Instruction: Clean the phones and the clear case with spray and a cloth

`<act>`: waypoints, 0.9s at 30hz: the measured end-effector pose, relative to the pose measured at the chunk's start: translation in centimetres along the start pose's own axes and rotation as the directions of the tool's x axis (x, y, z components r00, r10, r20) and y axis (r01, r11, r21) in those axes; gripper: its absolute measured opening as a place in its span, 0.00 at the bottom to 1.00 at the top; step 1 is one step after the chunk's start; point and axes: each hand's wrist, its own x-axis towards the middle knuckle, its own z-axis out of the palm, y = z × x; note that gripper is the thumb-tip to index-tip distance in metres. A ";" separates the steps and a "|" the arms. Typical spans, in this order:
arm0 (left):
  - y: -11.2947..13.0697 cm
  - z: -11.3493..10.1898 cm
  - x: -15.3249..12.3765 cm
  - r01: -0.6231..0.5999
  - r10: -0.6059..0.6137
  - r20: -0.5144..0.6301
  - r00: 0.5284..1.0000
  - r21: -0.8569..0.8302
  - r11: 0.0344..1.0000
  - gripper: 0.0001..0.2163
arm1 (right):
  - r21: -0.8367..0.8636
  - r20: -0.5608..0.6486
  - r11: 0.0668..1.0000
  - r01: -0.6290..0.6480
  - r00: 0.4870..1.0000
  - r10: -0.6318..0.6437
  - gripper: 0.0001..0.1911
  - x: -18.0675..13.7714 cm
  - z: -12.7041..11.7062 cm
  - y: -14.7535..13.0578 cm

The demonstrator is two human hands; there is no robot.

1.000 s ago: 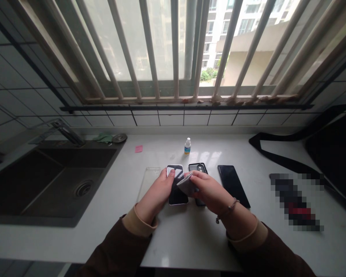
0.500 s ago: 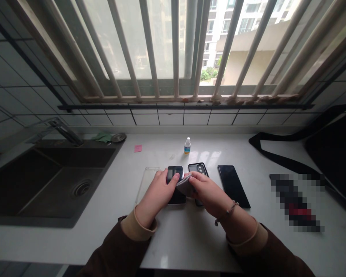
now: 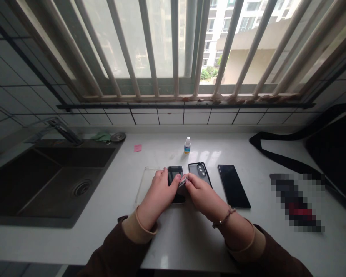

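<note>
A dark-screened phone [image 3: 175, 172] lies on the white counter [image 3: 190, 231] in front of me. My left hand [image 3: 158, 196] lies over its left side and lower half, fingers curled on it, holding it down. My right hand [image 3: 203, 196] pinches a small grey cloth [image 3: 182, 181] against the phone's right edge. A clear phone case [image 3: 147, 181] lies just left of my left hand. A dark case with camera cut-outs [image 3: 200, 172] lies to the right, partly under my right hand. A black phone [image 3: 233, 185] lies further right.
A small dropper bottle [image 3: 187, 145] stands behind the phones, a pink sticky note [image 3: 137, 147] to its left. A dark sink [image 3: 46, 181] with tap [image 3: 64, 130] fills the left. A black bag with strap [image 3: 320, 154] sits at the right, by a blurred-out object [image 3: 298, 202].
My right hand and the cloth have slid left and down, off the camera-hole case onto the phone's right edge. My left hand has shifted down the phone, and the phone lies flatter.
</note>
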 end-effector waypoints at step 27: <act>-0.5 0.7 0.3 -0.111 0.099 0.054 0.994 0.327 0.938 0.33 | -0.249 0.024 0.954 0.165 0.986 -0.165 0.11 -0.4 1.1 0.3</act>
